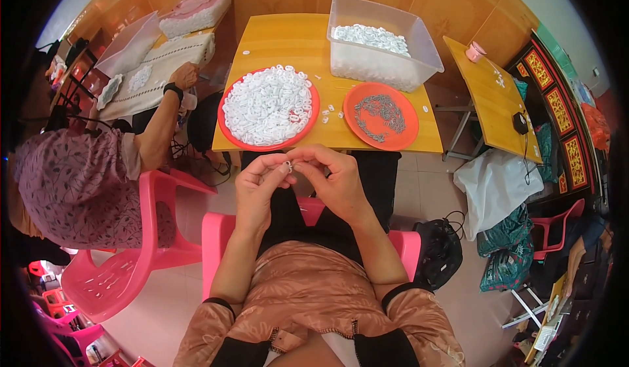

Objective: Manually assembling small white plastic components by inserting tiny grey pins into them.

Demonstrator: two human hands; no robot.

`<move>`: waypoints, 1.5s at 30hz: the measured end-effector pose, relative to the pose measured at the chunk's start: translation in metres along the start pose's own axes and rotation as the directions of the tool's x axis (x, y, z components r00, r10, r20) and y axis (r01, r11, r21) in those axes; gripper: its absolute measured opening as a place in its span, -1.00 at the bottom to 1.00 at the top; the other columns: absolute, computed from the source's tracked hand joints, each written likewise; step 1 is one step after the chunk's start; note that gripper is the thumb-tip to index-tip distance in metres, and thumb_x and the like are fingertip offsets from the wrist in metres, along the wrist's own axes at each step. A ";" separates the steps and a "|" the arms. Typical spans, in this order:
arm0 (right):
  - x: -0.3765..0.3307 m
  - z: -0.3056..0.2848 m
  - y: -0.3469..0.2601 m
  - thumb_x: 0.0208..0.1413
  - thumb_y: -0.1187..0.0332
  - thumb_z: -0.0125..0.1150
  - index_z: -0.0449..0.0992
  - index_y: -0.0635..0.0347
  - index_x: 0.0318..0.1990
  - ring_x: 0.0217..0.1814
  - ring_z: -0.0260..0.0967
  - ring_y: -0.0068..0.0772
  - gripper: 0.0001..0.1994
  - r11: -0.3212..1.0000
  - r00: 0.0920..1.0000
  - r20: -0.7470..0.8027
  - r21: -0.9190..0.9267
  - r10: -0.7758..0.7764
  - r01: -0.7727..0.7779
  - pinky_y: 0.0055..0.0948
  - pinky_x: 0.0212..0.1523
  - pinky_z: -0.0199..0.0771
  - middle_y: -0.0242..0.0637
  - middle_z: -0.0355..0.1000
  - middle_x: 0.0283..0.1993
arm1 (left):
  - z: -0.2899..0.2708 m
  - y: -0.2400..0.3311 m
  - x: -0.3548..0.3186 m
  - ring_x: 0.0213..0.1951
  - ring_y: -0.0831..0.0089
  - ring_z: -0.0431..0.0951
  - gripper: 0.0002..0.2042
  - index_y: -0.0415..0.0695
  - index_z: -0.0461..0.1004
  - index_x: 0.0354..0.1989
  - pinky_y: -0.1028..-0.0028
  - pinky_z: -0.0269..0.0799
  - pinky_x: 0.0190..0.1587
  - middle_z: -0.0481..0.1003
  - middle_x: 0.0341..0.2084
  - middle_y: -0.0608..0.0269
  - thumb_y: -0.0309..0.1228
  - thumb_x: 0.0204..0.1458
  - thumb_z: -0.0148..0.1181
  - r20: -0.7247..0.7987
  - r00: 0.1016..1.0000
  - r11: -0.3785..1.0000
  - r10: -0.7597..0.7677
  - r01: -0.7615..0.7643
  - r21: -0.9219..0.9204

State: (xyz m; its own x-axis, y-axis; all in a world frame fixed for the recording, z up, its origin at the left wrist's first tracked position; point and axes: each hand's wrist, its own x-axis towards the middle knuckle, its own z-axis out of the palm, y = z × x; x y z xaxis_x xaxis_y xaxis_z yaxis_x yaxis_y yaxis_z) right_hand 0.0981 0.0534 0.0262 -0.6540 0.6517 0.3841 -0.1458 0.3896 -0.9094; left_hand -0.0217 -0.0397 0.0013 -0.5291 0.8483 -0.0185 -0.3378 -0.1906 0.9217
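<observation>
My left hand [257, 187] pinches a small white plastic piece [288, 165] between thumb and fingertips, in front of the table's near edge. My right hand [337, 182] is closed, its fingertips pressed together against the same piece; whether they also hold a tiny metal part is too small to tell. Beyond the left hand, a red round tray [223, 119] is heaped with white plastic pieces [267, 105] that look like small oval rings. To its right, an orange-red plate [409, 131] bears many small grey metal pieces [381, 115].
A clear plastic bin [386, 72] of white pieces stands at the table's back right. A few loose pieces lie between tray and plate. At left, another person [98, 177] works at a cloth-covered table [164, 59]. A pink chair [151, 236] and a black bag [438, 252] flank me.
</observation>
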 end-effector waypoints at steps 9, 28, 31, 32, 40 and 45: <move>-0.001 0.004 -0.001 -0.02 0.56 0.18 0.41 0.31 -0.27 -0.41 0.38 -0.67 -0.86 1.000 0.999 -0.038 -0.018 0.006 -0.006 -0.64 -0.39 0.37 -0.32 0.46 -0.44 | 0.002 -0.001 -0.003 -0.44 0.64 0.49 -0.85 -0.26 0.50 -0.22 0.68 0.39 -0.37 0.51 -0.45 0.32 -0.57 0.02 0.14 -0.025 0.993 0.981 0.117 -0.112 0.161; 0.001 0.011 0.017 -0.07 0.60 0.20 0.26 0.28 -0.44 -0.44 0.34 -0.66 -0.81 0.984 0.998 -0.059 -0.178 -0.023 0.012 -0.63 -0.44 0.36 -0.30 0.44 -0.45 | -0.005 -0.006 0.009 -0.51 0.63 0.46 -0.86 -0.26 0.54 -0.26 0.66 0.39 -0.44 0.48 -0.46 0.32 -0.60 -0.03 0.17 0.014 0.996 0.989 0.086 -0.087 0.116; 0.002 0.012 0.018 -0.05 0.59 0.21 0.35 0.32 -0.33 -0.41 0.37 -0.67 -0.84 0.990 0.996 -0.092 -0.136 0.018 -0.031 -0.65 -0.39 0.38 -0.31 0.45 -0.44 | -0.006 -0.006 0.010 -0.50 0.62 0.47 -0.84 -0.26 0.53 -0.24 0.66 0.39 -0.41 0.51 -0.44 0.29 -0.59 -0.02 0.16 -0.020 0.998 0.997 0.061 -0.060 0.045; 0.003 0.013 0.019 -0.04 0.59 0.21 0.40 0.34 -0.26 -0.40 0.38 -0.67 -0.82 0.996 0.993 -0.117 -0.088 0.023 -0.033 -0.66 -0.36 0.39 -0.31 0.46 -0.43 | -0.006 -0.005 0.010 -0.50 0.62 0.47 -0.84 -0.26 0.53 -0.24 0.66 0.39 -0.41 0.51 -0.44 0.29 -0.59 -0.02 0.16 -0.017 0.998 0.998 0.055 -0.054 0.040; 0.002 0.003 0.009 0.00 0.48 0.19 0.47 0.31 -0.24 -0.37 0.48 -0.44 -0.84 0.983 0.992 -0.042 -0.136 0.120 -0.125 -0.52 -0.37 0.41 -0.17 0.48 -0.38 | -0.005 -0.009 0.009 -0.46 0.60 0.49 -0.80 -0.27 0.50 -0.17 0.66 0.37 -0.38 0.52 -0.42 0.25 -0.55 0.00 0.16 -0.055 0.998 1.000 0.004 -0.004 0.003; 0.001 0.003 0.009 -0.01 0.45 0.18 0.47 0.31 -0.32 -0.41 0.44 -0.21 -0.88 0.974 0.998 -0.055 -0.220 0.042 -0.053 -0.40 -0.39 0.38 -0.13 0.45 -0.41 | -0.001 -0.012 0.008 -0.46 0.60 0.50 -0.80 -0.27 0.48 -0.17 0.66 0.37 -0.39 0.53 -0.42 0.25 -0.55 0.00 0.16 -0.053 0.998 0.999 0.034 -0.034 -0.003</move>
State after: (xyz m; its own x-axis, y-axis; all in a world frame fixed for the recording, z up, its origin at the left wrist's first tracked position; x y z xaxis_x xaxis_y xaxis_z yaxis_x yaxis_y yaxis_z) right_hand 0.0940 0.0558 0.0177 -0.6178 0.7023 0.3537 0.0558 0.4878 -0.8712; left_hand -0.0223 -0.0313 -0.0103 -0.5810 0.8139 -0.0074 -0.3216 -0.2212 0.9207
